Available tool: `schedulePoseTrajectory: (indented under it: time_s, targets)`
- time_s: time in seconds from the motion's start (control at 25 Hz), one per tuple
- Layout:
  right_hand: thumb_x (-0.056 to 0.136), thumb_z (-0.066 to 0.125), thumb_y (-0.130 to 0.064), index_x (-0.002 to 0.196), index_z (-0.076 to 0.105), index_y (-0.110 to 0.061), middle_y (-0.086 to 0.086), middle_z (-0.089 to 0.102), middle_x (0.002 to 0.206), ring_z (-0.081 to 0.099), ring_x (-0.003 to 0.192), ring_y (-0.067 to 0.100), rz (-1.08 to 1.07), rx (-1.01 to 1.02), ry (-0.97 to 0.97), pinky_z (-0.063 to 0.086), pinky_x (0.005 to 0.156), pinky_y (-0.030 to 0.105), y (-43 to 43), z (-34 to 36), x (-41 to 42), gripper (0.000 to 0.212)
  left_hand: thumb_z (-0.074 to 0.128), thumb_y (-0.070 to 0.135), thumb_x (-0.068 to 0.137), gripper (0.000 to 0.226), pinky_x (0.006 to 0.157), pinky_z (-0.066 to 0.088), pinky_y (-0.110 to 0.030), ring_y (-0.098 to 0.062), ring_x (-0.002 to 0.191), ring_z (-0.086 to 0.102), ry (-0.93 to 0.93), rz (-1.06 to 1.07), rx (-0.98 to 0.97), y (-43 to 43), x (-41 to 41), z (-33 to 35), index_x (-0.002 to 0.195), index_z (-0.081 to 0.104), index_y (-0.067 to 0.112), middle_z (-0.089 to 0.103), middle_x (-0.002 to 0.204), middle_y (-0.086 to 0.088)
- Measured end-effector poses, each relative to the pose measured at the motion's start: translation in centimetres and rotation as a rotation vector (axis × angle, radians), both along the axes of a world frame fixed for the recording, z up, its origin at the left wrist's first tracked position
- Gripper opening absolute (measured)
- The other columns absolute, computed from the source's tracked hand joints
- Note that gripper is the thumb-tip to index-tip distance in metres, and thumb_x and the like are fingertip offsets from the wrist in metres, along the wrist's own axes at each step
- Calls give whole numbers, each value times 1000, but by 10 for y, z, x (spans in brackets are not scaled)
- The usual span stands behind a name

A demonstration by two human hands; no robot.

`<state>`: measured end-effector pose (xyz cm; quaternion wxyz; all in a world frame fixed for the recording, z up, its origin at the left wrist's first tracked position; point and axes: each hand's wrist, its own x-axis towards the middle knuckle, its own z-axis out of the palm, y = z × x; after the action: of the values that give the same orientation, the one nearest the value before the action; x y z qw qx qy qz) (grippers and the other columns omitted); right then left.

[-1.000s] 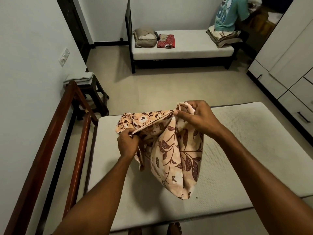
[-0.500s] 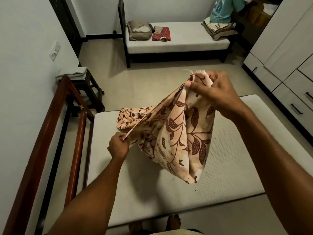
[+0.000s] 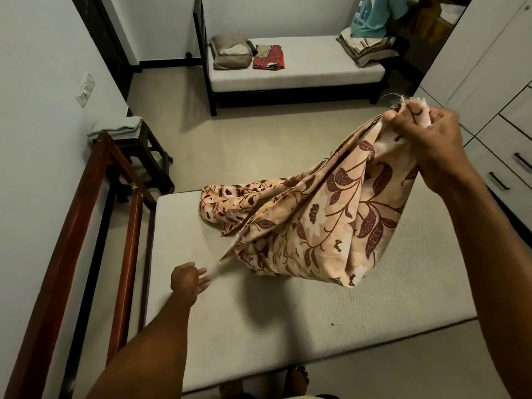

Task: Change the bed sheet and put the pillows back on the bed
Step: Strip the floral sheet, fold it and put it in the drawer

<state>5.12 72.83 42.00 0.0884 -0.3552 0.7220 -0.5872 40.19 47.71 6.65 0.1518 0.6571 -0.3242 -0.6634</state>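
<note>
A peach bed sheet with a dark brown leaf print hangs bunched over the bare grey mattress. My right hand grips one corner of the sheet and holds it high at the right. The rest of the sheet drapes down onto the mattress. My left hand is below and left of the sheet, fingers spread and holding nothing, just short of the sheet's lower edge. Across the room, a brownish pillow lies on a second bed.
A red-brown wooden bed frame runs along the left wall. A dark stool with a folded grey cloth stands beyond it. On the far bed lie a red folded cloth and stacked linen. A person stands there. White wardrobe drawers line the right.
My right hand has lifted the sheet corner up and to the right. My left hand has let go of the sheet's edge and dropped lower, now open.
</note>
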Motion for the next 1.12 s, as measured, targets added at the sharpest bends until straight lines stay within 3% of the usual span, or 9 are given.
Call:
schedulePoseTrajectory:
  time_s: [0.12,0.24,0.36,0.48,0.56,0.64,0.76,1.0,1.12]
  targets:
    - [98,72,-29,89,66,-24,-10,74,81,74,78,12,27,0,18,59,69,24,-2,1,2,12,53,17,107,31,86,60,-50,-35,94,73,-31,-244,-158,24,-33,8,137,57,15,71,118,-13]
    - [98,71,-28,87,65,-21,-11,73,78,73,75,13,47,12,66,58,67,25,-7,5,5,15,66,41,100,45,81,61,-41,-24,114,65,60,-501,-447,65,-83,20,140,54,25,57,139,-4]
    - [98,72,-26,85,65,-20,-12,73,76,72,73,12,55,15,88,56,65,23,-9,6,6,16,71,72,81,83,97,50,-38,-13,128,47,59,-748,-701,102,-124,28,150,38,38,39,150,8]
    - [99,71,-25,87,66,-15,-12,73,77,72,72,11,61,20,88,56,65,22,-9,4,6,16,79,66,75,89,108,44,-40,-17,132,46,-1,-928,-783,125,-148,35,148,43,31,45,147,4]
    - [99,71,-26,94,67,-4,-9,74,79,73,74,14,47,17,83,57,66,25,-6,3,2,23,80,65,75,84,109,48,-41,-16,127,52,14,-888,-797,136,-153,34,142,47,27,51,139,4]
    - [98,72,-27,101,67,4,-6,75,81,74,75,17,34,12,74,58,67,27,-4,1,0,31,79,70,73,77,99,55,-45,-15,115,58,-5,-813,-773,142,-151,28,131,48,31,55,126,9]
    - [97,73,-27,100,67,1,-4,76,82,74,76,18,38,3,39,58,68,27,-5,-2,0,28,78,71,72,73,97,55,-47,-16,110,58,-36,-839,-742,147,-147,20,125,51,29,53,119,10]
    - [96,74,-28,92,68,-8,6,75,87,74,79,24,80,-16,-9,59,72,34,-13,-6,5,21,66,78,76,75,100,52,-45,-19,119,58,-50,-866,-746,149,-168,31,133,55,29,58,130,1]
    - [97,74,-28,88,68,-15,6,75,87,74,79,24,88,-12,4,59,72,33,-13,-5,8,17,68,51,91,46,94,52,-36,-17,114,63,-79,-747,-756,147,-179,27,129,60,27,64,124,1]
